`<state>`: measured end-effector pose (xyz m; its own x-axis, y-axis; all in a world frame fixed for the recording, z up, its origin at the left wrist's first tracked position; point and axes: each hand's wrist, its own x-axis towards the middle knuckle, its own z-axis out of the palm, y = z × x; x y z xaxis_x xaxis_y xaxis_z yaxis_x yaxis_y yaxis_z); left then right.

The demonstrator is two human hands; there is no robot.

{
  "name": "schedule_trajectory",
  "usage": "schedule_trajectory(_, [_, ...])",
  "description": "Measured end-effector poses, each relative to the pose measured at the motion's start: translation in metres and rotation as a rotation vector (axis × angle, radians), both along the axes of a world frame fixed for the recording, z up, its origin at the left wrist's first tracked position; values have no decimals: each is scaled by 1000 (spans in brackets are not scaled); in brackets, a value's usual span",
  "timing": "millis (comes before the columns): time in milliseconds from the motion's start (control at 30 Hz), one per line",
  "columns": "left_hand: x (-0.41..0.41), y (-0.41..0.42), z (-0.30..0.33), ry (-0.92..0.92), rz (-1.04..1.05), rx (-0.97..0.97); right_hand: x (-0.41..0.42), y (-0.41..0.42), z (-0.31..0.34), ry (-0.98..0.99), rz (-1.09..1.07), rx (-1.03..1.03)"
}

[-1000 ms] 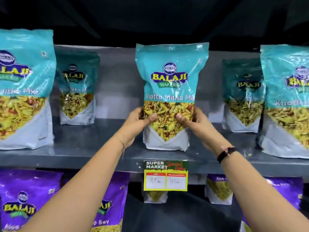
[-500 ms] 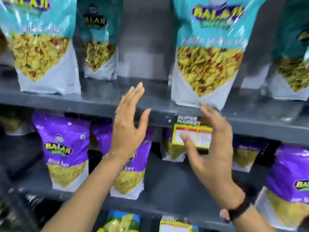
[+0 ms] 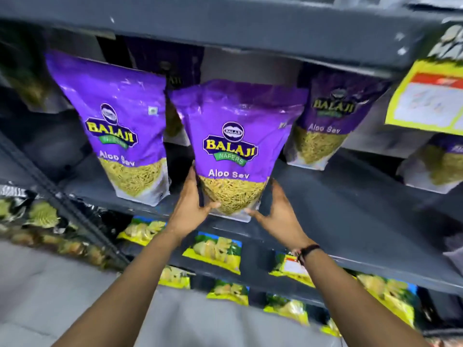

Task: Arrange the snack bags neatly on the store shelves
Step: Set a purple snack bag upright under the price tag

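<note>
A purple Aloo Sev bag (image 3: 235,146) stands upright near the front edge of the dark grey shelf (image 3: 350,221). My left hand (image 3: 193,206) grips its lower left side, thumb across the front. On the lower right side, my right hand (image 3: 278,211) touches the bag with fingers spread. Another purple Aloo Sev bag (image 3: 120,126) stands just to the left, leaning slightly. Two more purple bags (image 3: 323,126) (image 3: 436,164) stand further back on the right.
The shelf above (image 3: 225,26) overhangs the bag tops, with a yellow price tag (image 3: 426,96) at the right. Yellow chip bags (image 3: 215,251) fill the lower shelves. A shelf upright (image 3: 62,204) runs at the left. Grey floor (image 3: 50,296) lies below.
My view dropped from the teal-bag shelf to the purple-bag shelf. Both hands left the teal bag, hung open in the air, and now hold a purple Aloo Sev bag.
</note>
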<state>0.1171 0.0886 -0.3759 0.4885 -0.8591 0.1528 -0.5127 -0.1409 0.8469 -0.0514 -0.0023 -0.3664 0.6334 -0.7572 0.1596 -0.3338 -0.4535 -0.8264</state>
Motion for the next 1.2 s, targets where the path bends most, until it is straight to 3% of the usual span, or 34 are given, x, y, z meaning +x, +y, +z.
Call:
schedule_trajectory(233, [17, -15, -6, 245, -81, 89, 16, -10, -9, 16, -32, 94])
schedule_trajectory(367, [6, -20, -2, 139, -29, 41, 5, -15, -5, 41, -42, 84])
schedule_trajectory(600, [-42, -39, -1, 216, -43, 42, -51, -30, -2, 85, -100, 106])
schedule_trajectory(1200, [-146, -72, 12, 151, -132, 75, -156, -52, 3, 141, -166, 126])
